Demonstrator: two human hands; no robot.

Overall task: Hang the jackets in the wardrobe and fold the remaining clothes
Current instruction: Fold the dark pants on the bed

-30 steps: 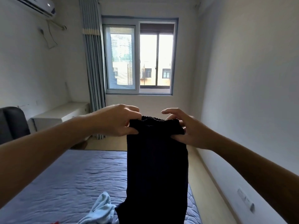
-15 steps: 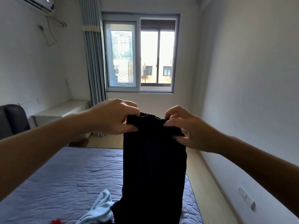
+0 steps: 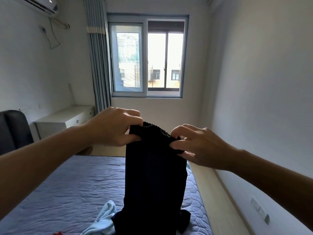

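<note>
Over the bed (image 3: 67, 192) my left hand (image 3: 113, 128) and right hand (image 3: 201, 148) both pinch the black pants (image 3: 154, 175) by the waistband (legs dangling onto the mattress).

Bed (image 3: 67, 184) before you, quilted blue cover. Near end: light blue garment (image 3: 103, 217), red cloth (image 3: 58, 233) left, black trousers (image 3: 152, 184) pooling right.

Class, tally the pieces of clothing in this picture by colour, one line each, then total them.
Black: 1, the black garment, gripped at its top by the left hand and right hand.
Light blue: 1, the light blue garment lying on the bed.
Red: 1, a red item, mostly cut off below.
Total: 3
</note>
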